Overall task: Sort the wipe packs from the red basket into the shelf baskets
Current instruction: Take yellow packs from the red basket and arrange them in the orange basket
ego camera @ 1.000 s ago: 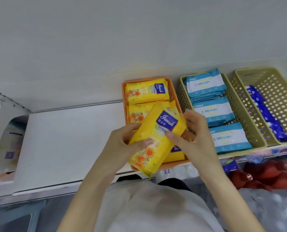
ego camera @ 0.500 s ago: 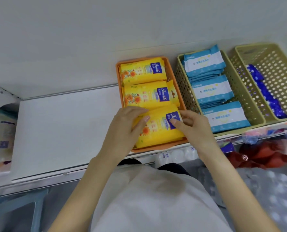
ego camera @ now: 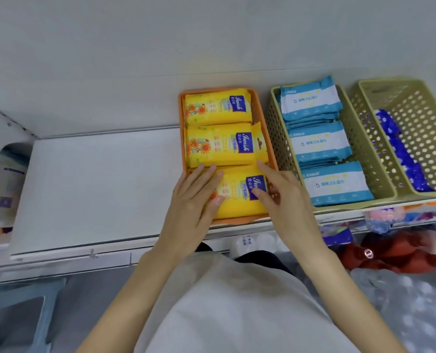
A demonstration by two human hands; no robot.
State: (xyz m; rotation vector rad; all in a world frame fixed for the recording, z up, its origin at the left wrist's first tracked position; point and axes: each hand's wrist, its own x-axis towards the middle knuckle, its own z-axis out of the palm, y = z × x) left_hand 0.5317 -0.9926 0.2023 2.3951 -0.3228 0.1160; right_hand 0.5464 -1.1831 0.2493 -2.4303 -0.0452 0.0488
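Observation:
An orange basket (ego camera: 259,118) on the white shelf holds three yellow wipe packs in a row. The nearest yellow pack (ego camera: 237,197) lies flat at the basket's front. My left hand (ego camera: 196,200) rests flat on its left part, fingers spread. My right hand (ego camera: 285,197) lies on its right part, thumb on the blue label. A second yellow pack (ego camera: 224,146) and a third yellow pack (ego camera: 218,107) lie behind it. The red basket is out of sight.
Right of the orange basket stands a beige basket (ego camera: 364,154) with stacked light-blue packs (ego camera: 335,186), then another beige basket (ego camera: 420,123) with dark-blue packs (ego camera: 400,151). Bare white shelf (ego camera: 97,184) stretches to the left. Red items (ego camera: 395,253) lie on the lower level.
A second ago both hands held the yellow pack tilted above the orange basket. It has since been laid flat at the basket's front, and both hands now rest on top of it.

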